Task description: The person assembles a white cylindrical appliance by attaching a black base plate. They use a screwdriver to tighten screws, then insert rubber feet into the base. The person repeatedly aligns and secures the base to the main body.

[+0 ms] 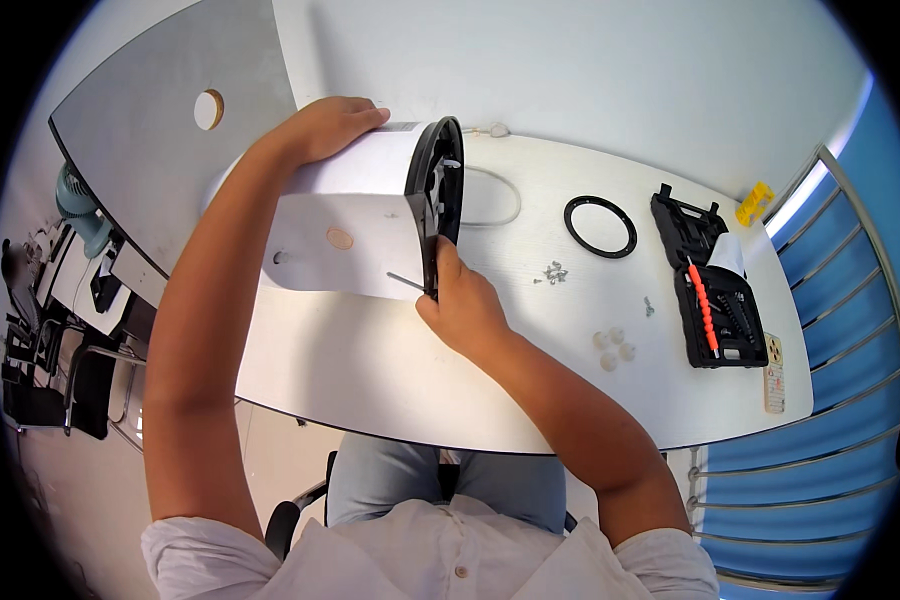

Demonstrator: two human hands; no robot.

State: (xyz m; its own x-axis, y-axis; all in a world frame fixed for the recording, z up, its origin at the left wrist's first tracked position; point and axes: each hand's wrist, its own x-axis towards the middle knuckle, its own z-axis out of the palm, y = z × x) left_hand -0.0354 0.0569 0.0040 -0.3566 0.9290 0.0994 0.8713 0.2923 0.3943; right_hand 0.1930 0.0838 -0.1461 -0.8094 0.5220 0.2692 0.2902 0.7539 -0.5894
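A white appliance housing (340, 235) with a black base (450, 180) lies on its side on the table, its base facing right. My left hand (335, 128) rests on top of the housing, fingers laid along its curved surface. At the near edge of the base, my right hand (465, 310) is closed round the black rim, thumb toward the white side. Next to that thumb, a thin dark slot or rod shows on the housing; which of these I cannot tell. The fingertips behind the rim are hidden. A black ring (601, 227) lies apart, farther right.
Several screws (554, 273) and several round pale pads (610, 360) lie right of my right hand. An opened black tool case (725, 320) holds an orange flexible shaft (703, 308). Beside it lie a remote control (774, 375) and a yellow object (755, 203). A white cord (515, 195) curves behind the base.
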